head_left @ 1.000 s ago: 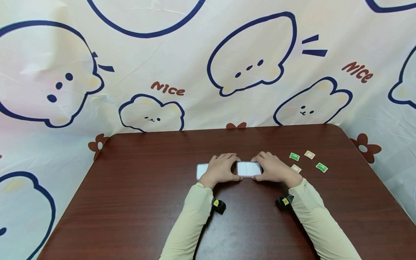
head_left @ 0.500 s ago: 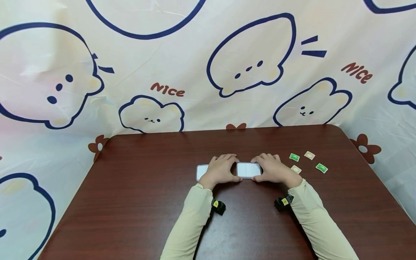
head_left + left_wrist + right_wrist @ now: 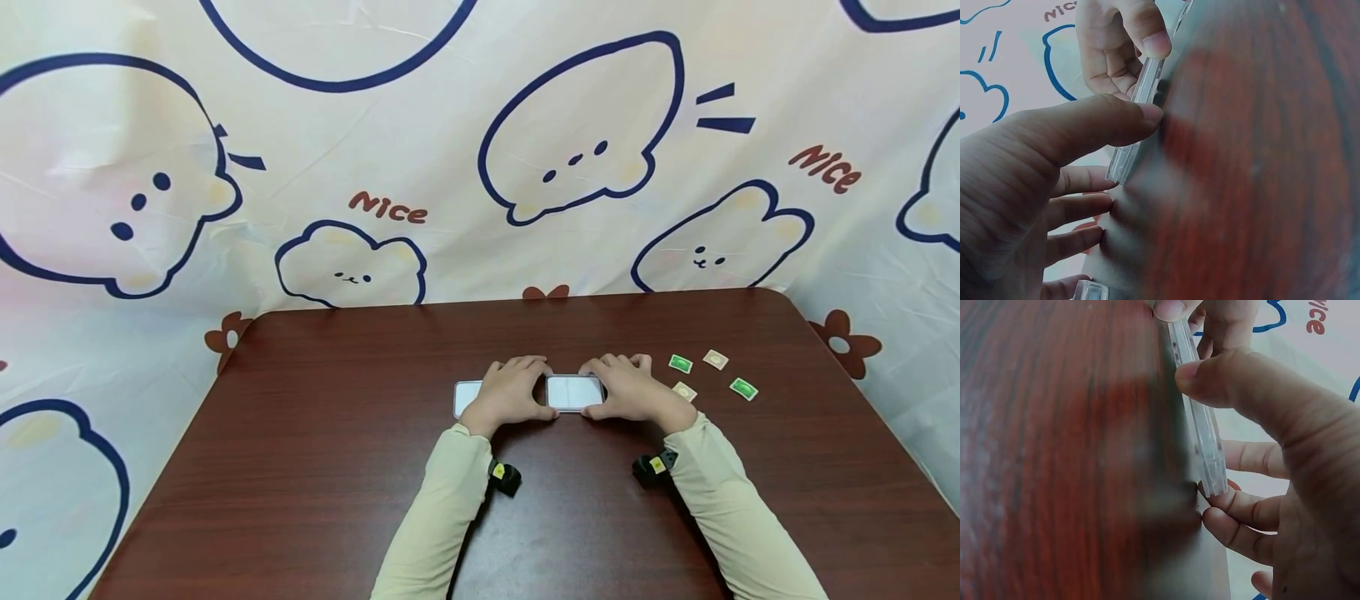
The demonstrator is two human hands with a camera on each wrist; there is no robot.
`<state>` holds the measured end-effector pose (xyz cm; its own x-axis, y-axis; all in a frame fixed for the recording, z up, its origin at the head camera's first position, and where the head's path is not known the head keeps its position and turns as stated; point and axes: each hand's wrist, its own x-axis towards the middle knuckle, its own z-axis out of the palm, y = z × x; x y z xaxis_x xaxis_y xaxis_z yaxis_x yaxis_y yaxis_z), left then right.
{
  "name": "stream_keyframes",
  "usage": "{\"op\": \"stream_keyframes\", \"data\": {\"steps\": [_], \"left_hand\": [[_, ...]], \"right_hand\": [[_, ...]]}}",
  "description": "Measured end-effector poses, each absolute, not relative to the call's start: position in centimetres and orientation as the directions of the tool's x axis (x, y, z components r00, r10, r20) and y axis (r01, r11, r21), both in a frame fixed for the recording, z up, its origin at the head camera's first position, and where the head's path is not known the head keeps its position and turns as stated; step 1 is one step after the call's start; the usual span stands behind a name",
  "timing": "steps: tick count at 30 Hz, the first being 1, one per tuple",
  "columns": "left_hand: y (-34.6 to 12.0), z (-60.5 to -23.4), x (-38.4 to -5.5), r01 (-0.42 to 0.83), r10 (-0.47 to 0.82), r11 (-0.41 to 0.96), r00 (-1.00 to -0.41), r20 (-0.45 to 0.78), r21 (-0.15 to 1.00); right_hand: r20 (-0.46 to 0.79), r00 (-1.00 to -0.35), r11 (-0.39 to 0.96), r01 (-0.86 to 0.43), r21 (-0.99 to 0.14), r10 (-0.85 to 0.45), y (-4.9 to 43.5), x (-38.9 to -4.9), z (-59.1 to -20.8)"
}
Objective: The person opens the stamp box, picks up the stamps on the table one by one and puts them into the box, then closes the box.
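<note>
Both hands hold one flat, clear plastic case (image 3: 574, 392) with a white face, close over the table. My left hand (image 3: 512, 390) grips its left end, the thumb on the near edge and fingers at the far edge. At the right end, my right hand (image 3: 628, 390) pinches it the same way. Both wrist views show the case edge-on, with the left thumb (image 3: 1116, 122) and right thumb (image 3: 1222, 378) pressed on its transparent rim. A second white-faced case (image 3: 467, 398) lies left of it, partly hidden behind the left hand.
On the right of the brown table (image 3: 322, 467) lie several small cards: a green one (image 3: 681, 363), a cream one (image 3: 716, 359), another green one (image 3: 744, 389) and a cream one (image 3: 685, 391) beside the right hand. A printed cloth (image 3: 465, 150) hangs behind.
Both hands keep their hold on the case, which stays in about the same place. One finger of the right hand sticks out slightly further to the right.
</note>
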<state>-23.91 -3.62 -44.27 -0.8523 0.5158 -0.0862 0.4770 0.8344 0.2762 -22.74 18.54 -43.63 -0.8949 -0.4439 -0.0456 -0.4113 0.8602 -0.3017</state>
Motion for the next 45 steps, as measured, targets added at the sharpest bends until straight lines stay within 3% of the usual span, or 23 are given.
{"op": "stream_keyframes", "data": {"steps": [17, 45], "left_hand": [[-3.5, -44.3, -23.9, 0.466, 0.51, 0.834, -0.856, -0.087, 0.294], [-3.4, -45.0, -24.1, 0.478, 0.506, 0.842, -0.86, -0.06, 0.252]], "right_hand": [[-0.047, -0.869, 0.819, -0.444, -0.363, -0.492, 19.2, -22.9, -43.6], [0.032, -0.86, 0.81, -0.491, -0.32, -0.509, 20.2, -20.4, -41.8]]}}
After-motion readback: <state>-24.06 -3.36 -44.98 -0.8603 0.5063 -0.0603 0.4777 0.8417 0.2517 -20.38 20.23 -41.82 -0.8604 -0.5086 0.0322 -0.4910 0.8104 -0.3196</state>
